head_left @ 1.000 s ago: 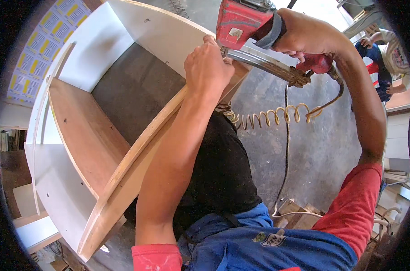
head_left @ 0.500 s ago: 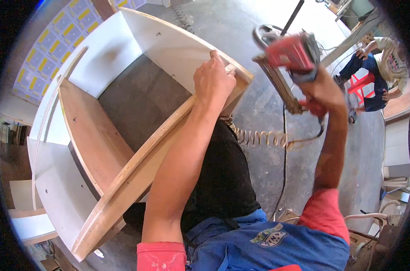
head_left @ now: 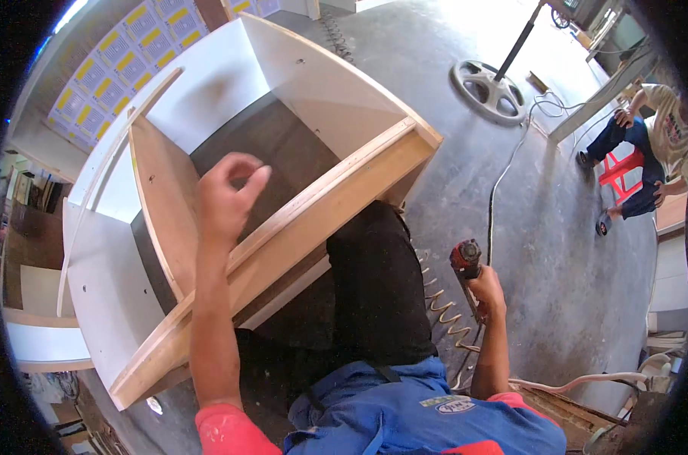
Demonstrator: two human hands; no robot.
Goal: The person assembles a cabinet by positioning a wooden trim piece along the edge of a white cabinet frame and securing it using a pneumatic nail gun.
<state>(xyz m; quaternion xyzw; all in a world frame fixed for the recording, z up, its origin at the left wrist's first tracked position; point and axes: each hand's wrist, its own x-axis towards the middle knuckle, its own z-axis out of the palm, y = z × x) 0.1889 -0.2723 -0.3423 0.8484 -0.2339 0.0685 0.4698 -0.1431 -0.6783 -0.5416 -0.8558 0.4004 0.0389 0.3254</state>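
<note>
My left hand is raised over the wooden-edged cabinet frame, its fingers loosely curled with a gap to the thumb and nothing visible in them. Beneath it lies the frame's front rail, a pale wood strip along a wider board. The white-walled frame with curved edges leans at an angle before my legs. Low on the right, my right hand grips the handle of a red and black nail gun, seen end-on. Part of the tool is hidden behind its own head.
A coiled air hose hangs beside my leg. On the grey floor ahead stands a round wheel-like base with a black pole, cables near it. A person sits on a red stool at the right. Wood pieces lie lower right.
My left hand has left the frame's far right corner and moved left along the rail. The right hand has lowered the nail gun toward me. The view has shifted slightly.
</note>
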